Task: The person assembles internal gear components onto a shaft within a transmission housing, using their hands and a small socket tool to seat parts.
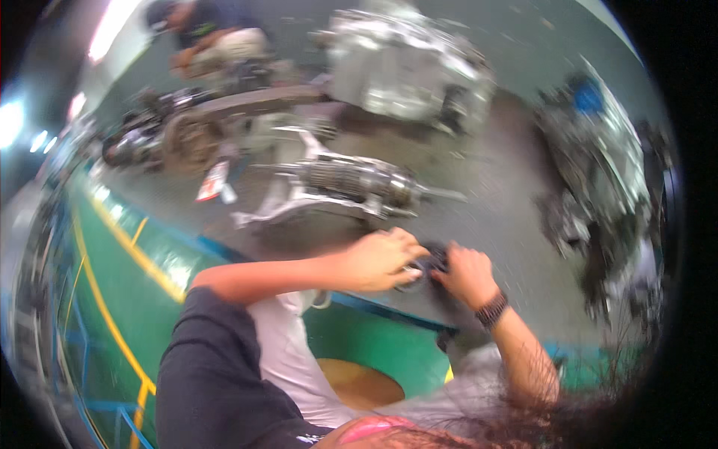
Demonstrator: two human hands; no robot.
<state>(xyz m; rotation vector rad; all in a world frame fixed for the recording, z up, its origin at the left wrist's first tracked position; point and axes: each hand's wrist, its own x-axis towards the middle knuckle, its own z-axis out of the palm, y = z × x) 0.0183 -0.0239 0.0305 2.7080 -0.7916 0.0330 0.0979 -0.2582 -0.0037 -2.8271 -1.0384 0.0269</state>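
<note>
Close to the near edge of the grey work surface, a small dark round metal part (431, 262) sits between my two hands. Motion blur hides its exact kind. My left hand (380, 262) reaches across from the left, its curled fingers on the part's left side. On the other side, my right hand (469, 275), with a dark bracelet at the wrist, grips it between thumb and fingers. Just beyond my hands lies a gear shaft assembly (351, 182) with stacked gears, next to a silver forked metal bracket (288, 202).
A large silver gearbox casing (396, 67) stands at the back. More metal housings (598, 172) are on the right. At far left are a rusty drum-like part (192, 141), a red-and-white packet (214, 182) and a crouching person (217, 45). Green floor (142, 277) has yellow lines.
</note>
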